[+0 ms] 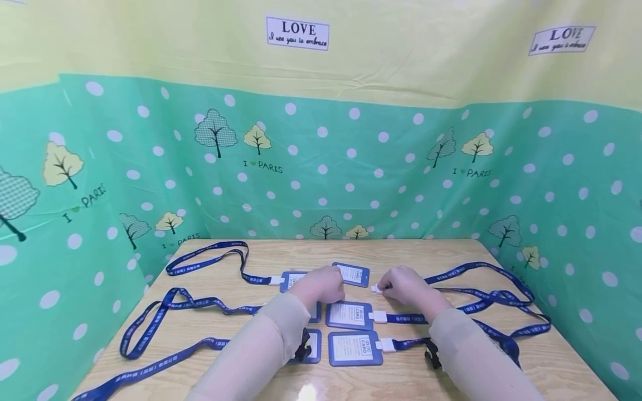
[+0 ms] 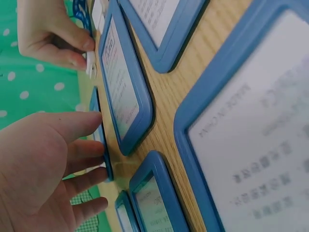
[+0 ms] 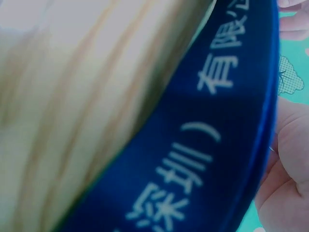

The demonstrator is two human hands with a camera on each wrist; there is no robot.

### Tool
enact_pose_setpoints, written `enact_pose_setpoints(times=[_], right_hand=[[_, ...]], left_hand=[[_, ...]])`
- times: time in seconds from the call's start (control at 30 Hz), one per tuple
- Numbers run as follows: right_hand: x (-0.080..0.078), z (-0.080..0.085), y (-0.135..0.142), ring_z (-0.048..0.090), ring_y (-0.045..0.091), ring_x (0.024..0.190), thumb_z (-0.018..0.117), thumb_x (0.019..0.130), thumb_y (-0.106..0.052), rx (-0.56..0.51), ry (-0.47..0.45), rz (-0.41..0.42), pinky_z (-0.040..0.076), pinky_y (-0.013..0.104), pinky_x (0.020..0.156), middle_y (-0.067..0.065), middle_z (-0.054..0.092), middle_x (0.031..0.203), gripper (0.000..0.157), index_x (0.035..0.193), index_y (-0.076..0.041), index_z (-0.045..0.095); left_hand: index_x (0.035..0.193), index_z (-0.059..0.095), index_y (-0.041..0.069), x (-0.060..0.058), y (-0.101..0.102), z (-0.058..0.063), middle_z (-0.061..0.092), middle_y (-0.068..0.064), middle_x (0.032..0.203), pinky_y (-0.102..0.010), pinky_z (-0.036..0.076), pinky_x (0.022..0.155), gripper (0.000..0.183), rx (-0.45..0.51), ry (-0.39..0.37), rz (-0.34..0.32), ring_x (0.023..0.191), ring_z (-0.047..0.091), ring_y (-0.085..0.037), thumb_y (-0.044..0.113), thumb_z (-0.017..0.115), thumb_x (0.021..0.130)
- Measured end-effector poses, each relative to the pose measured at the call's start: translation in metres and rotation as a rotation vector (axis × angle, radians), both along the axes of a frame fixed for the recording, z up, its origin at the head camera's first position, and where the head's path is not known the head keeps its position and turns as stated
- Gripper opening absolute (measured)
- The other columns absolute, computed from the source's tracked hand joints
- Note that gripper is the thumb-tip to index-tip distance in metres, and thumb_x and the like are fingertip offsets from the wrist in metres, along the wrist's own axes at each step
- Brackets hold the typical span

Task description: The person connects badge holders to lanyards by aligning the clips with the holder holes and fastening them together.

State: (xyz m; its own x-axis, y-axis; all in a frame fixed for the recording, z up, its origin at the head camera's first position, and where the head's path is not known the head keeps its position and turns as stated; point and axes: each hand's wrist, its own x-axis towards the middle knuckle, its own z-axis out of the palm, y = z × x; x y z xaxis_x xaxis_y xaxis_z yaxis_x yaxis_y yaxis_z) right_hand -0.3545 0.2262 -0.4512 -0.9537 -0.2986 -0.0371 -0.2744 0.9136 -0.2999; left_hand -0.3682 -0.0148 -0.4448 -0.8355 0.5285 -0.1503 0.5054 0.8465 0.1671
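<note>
My left hand (image 1: 328, 284) is at the near left edge of the farthest blue card holder (image 1: 353, 274). In the left wrist view the left hand's fingers (image 2: 84, 154) are extended, with the tips right at that holder (image 2: 95, 104). To the right, my right hand (image 1: 403, 285) pinches the white plastic clip (image 1: 377, 289) of a blue lanyard (image 1: 453, 273) between thumb and fingertips. This clip is apart from the farthest holder. In the right wrist view a printed lanyard strap (image 3: 207, 121) crosses close to the lens and partly covers the right hand (image 3: 289, 164).
Two blue holders, a middle one (image 1: 349, 316) and a nearer one (image 1: 355, 348), lie with lanyards running right. On the left, further holders (image 1: 313, 345) are partly hidden by my left arm, with lanyards (image 1: 150, 334) spread leftward. A patterned curtain (image 1: 321, 184) surrounds the wooden table (image 1: 296, 253).
</note>
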Motion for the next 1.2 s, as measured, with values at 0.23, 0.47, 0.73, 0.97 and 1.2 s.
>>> enact_pose_setpoints(times=[0.23,0.47,0.73,0.97,1.2], right_hand=[[-0.002,-0.001,0.001,0.067,0.027,0.113,0.080,0.089,-0.013,-0.007,-0.004,-0.009,0.054,0.047,0.098,0.001,0.075,0.110,0.015,0.102,-0.020,0.081],[-0.002,-0.002,0.002,0.067,0.028,0.113,0.080,0.088,-0.011,-0.014,-0.013,-0.017,0.054,0.049,0.098,0.001,0.075,0.110,0.015,0.101,-0.020,0.081],[-0.002,-0.002,0.000,0.066,0.028,0.114,0.079,0.089,-0.012,-0.021,-0.017,-0.018,0.053,0.049,0.098,0.001,0.075,0.111,0.015,0.102,-0.020,0.081],[-0.001,-0.001,0.001,0.067,0.028,0.113,0.079,0.089,-0.011,-0.021,-0.021,-0.028,0.054,0.048,0.098,0.001,0.075,0.109,0.016,0.102,-0.019,0.081],[-0.001,-0.002,0.001,0.067,0.027,0.112,0.080,0.089,-0.012,-0.026,-0.018,-0.022,0.054,0.047,0.097,0.000,0.075,0.109,0.015,0.102,-0.020,0.081]], left_hand=[[0.065,0.059,0.017,0.010,-0.004,0.003,0.060,0.000,0.101,-0.029,0.052,0.082,0.037,-0.018,0.017,-0.047,0.077,0.054,-0.012,0.033,0.066,0.097],[0.067,0.059,0.017,0.014,-0.007,0.007,0.058,0.003,0.095,-0.029,0.051,0.076,0.035,0.023,-0.011,-0.041,0.074,0.053,-0.011,0.033,0.067,0.097],[0.132,0.067,0.009,0.002,-0.011,0.012,0.059,-0.007,0.139,-0.041,0.048,0.106,0.042,0.088,0.017,0.009,0.124,0.059,-0.025,0.035,0.065,0.098],[0.149,0.052,0.012,-0.010,-0.006,0.013,0.042,-0.008,0.158,-0.047,0.033,0.118,0.055,0.128,0.016,0.064,0.144,0.040,-0.028,0.032,0.063,0.099],[0.150,0.050,0.011,-0.013,0.002,0.005,0.037,-0.008,0.161,-0.044,0.029,0.120,0.057,0.084,-0.011,0.069,0.147,0.035,-0.028,0.022,0.064,0.097]])
